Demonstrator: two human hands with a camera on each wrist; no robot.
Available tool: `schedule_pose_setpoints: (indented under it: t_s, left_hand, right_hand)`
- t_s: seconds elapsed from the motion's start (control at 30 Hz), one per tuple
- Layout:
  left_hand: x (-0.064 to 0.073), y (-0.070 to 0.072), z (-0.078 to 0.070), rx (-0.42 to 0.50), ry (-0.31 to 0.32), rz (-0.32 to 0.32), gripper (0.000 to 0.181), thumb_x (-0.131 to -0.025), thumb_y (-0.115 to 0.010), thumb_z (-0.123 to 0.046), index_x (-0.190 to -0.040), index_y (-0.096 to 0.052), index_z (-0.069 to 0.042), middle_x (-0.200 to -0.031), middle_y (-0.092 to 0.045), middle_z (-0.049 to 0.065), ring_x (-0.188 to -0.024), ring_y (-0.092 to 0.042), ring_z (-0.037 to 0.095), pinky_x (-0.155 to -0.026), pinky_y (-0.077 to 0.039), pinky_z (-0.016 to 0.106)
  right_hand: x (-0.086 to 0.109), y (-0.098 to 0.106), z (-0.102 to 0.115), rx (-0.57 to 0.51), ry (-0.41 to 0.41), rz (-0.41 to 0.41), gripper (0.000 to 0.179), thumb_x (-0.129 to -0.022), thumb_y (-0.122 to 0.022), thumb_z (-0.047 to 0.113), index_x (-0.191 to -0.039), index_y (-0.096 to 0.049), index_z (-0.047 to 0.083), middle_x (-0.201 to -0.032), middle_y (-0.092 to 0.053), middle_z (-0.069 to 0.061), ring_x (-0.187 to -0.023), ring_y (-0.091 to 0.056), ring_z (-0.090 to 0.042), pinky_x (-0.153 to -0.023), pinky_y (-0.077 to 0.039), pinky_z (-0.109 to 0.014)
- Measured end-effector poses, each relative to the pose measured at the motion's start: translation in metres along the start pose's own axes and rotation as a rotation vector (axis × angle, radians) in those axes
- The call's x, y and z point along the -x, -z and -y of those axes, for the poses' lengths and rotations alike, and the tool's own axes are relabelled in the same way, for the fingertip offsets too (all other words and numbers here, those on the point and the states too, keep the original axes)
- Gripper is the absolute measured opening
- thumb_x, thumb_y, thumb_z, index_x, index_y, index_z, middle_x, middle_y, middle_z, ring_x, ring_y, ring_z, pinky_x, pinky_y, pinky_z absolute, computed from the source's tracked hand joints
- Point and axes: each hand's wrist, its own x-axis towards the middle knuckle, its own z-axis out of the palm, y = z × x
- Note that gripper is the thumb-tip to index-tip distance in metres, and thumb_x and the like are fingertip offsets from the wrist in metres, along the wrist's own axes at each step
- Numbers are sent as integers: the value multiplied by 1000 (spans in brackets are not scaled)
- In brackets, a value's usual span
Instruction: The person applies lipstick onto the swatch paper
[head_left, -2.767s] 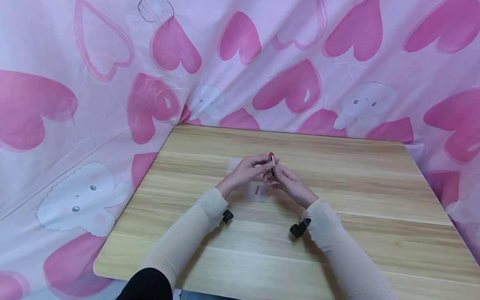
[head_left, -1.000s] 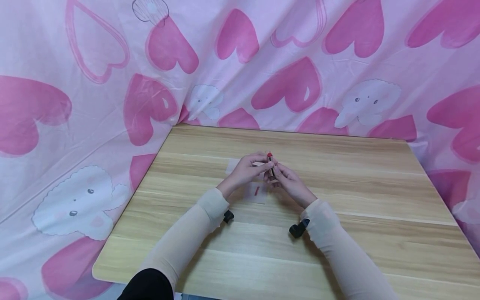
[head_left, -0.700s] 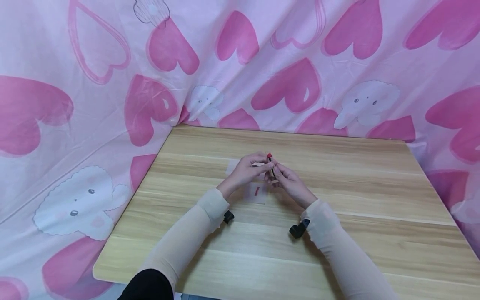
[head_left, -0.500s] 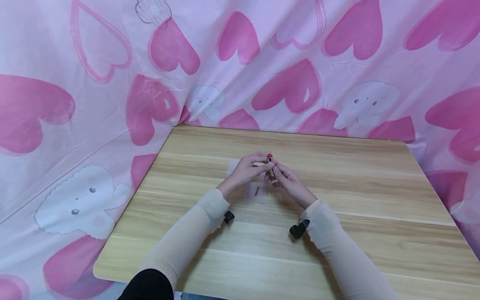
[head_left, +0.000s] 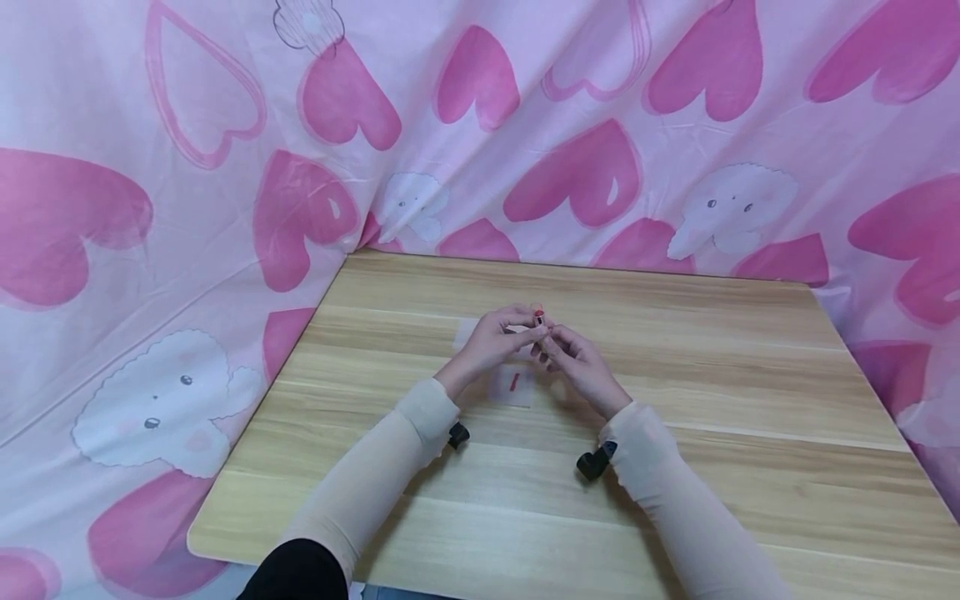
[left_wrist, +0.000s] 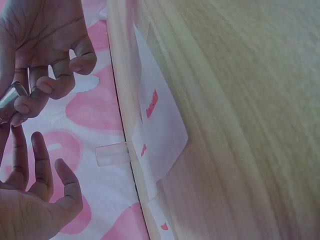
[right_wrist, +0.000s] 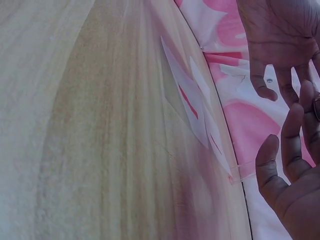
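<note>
In the head view a lipstick stands roughly upright between both hands, its red tip uppermost. My left hand pinches it around the upper part with thumb and fingers. Lower down, my right hand pinches the base, its thumb covering most of the tube. The left wrist view catches a shiny metallic part of the lipstick at the left edge, against the right hand's fingers. Behind the hands a clear cap stands on the table. Near it lie white paper pieces with red strokes.
The wooden table spreads around the hands, with a pink heart-print curtain along its back and left. Another paper piece lies partly behind the left hand. Black wrist cameras hang under the sleeves.
The lipstick's red tip sits lower and shows less than in the oldest frame. My right hand has shifted its grip, its thumb now over the tube's lower part. The left hand barely moved.
</note>
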Motion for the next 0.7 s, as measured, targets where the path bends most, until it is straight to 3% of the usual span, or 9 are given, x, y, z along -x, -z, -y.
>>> schedule_pose_setpoints:
  t_s: [0.17, 0.37, 0.6, 0.7]
  left_hand:
    - [-1, -1, 2, 1, 3, -20, 25, -94, -73, -31, -113, -78, -16, -115, -67, -6, -114, -57, 10, -85, -55, 31]
    - [0, -1, 0, 2, 29, -52, 32, -90, -77, -38, -114, -78, -17, -111, -68, -11, -107, -60, 9, -78, -54, 30]
    - [-1, -4, -4, -55, 58, -108, 32, -86, -79, -43, -109, -80, -21, -106, -69, -14, -103, -62, 8, -74, -56, 31]
    - [-2, -6, -4, -75, 44, -128, 27, -87, -80, -38, -106, -81, -19, -107, -70, -12, -106, -61, 8, -78, -55, 28]
  right_hand:
    - [0, 0, 1, 0, -1, -36, 30, -103, -59, 33, -117, -61, 7, -110, -66, -10, -107, -59, -37, -91, -51, -56]
    - [0, 0, 3, 2, 16, -57, 23, -99, -66, 27, -110, -59, 8, -107, -67, -8, -107, -57, -45, -86, -54, -54]
    - [-1, -1, 8, 113, 23, -124, 23, -97, -69, 25, -111, -61, 7, -110, -67, -9, -100, -59, -26, -83, -50, -36]
    - [5, -6, 22, 144, 37, -148, 22, -97, -70, 21, -109, -61, 4, -108, -68, -12, -98, -59, -24, -83, -48, -33]
